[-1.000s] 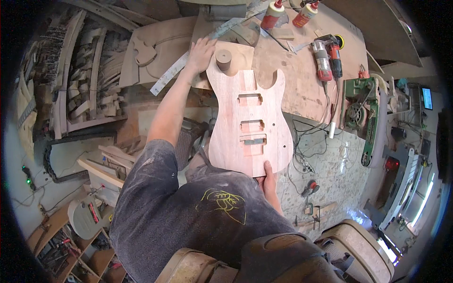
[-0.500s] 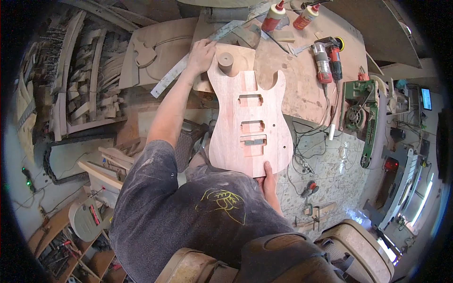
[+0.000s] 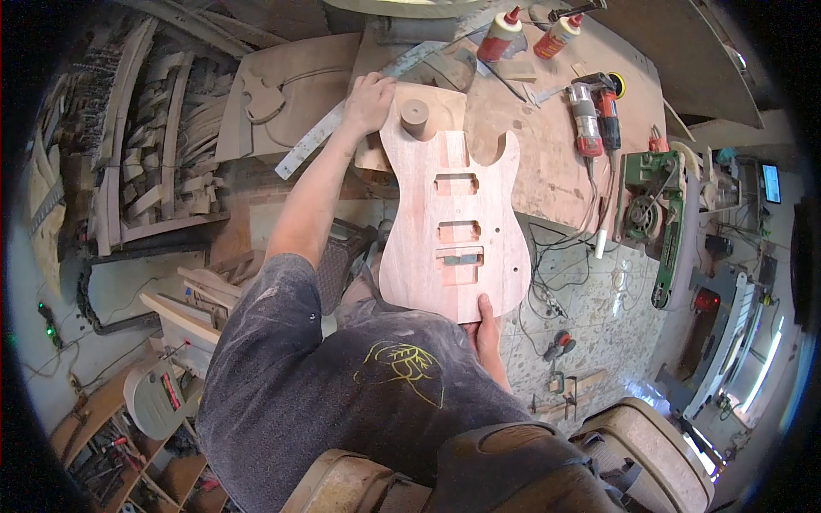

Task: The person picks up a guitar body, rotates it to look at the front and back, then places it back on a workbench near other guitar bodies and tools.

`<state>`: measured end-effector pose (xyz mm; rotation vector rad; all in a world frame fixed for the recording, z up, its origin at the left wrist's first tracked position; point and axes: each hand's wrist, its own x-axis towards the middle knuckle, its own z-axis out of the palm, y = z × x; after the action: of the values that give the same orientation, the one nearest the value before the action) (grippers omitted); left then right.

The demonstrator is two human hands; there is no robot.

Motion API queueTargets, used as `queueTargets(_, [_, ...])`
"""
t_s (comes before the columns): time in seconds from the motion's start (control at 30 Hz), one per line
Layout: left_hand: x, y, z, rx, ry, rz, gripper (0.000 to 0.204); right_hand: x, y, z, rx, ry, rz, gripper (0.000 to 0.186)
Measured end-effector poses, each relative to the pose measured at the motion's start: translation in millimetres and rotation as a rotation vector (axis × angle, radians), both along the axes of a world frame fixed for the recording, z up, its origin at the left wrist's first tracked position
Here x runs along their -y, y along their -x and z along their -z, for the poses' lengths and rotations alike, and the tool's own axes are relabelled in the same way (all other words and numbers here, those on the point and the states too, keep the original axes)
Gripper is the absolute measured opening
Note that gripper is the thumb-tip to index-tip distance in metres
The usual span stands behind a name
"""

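Observation:
I have a pale pink wooden guitar body (image 3: 415, 256) in both hands, with routed cavities down its middle, a dark piece lying in the lowest. My left hand (image 3: 370, 104) is closed over its upper left horn, fingers curled at the edge of a small tan board (image 3: 445, 107). My right hand (image 3: 485, 333) grips the bottom end, thumb on top. A round brown cylinder (image 3: 415, 118) stands at the inner curve of that horn. A metal straightedge (image 3: 304, 151) lies left of my left hand on the workbench (image 3: 556, 197).
Glue bottles (image 3: 500, 38), a corded red-and-black power tool (image 3: 609, 115) and a clear-bodied one (image 3: 587, 128) occupy the bench. A green belt machine (image 3: 646, 214) stands right. Stacked offcuts (image 3: 162, 145) fill the left; cables (image 3: 547, 274) hang below; a guitar-shaped cutout (image 3: 265, 103) lies left.
The guitar body and my left hand have shifted very slightly right and down. Both hands keep the same hold.

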<state>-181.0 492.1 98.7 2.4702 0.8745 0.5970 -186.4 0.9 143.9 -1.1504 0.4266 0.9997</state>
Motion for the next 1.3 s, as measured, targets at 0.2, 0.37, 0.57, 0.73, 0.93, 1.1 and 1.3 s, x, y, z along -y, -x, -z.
queueTargets(0.2, [1, -1, -3, 0.010, 0.016, -0.016, 0.039, -8, 5, -7, 0.041, 0.052, 0.022, 0.063])
queueTargets(0.37, [2, -2, -8, -0.005, 0.019, -0.024, 0.039, -10, 5, -9, 0.048, 0.048, 0.013, 0.063])
queueTargets(0.57, [2, -3, -13, -0.018, 0.004, -0.023, 0.038, -17, 6, -20, 0.043, 0.061, 0.020, 0.064])
queueTargets(0.73, [0, -4, -12, -0.033, -0.010, -0.020, 0.039, -15, 6, -15, 0.039, 0.066, 0.006, 0.064])
queueTargets(0.93, [-4, -5, -7, -0.093, -0.070, -0.002, 0.038, -12, 7, -7, 0.028, 0.065, 0.020, 0.064])
queueTargets(1.1, [-6, -5, -3, -0.113, -0.110, 0.027, 0.039, -19, 9, -14, 0.031, 0.051, 0.047, 0.063])
queueTargets(1.3, [0, -6, -16, -0.129, -0.061, -0.017, 0.039, -15, 7, -9, 0.008, 0.011, 0.015, 0.070])
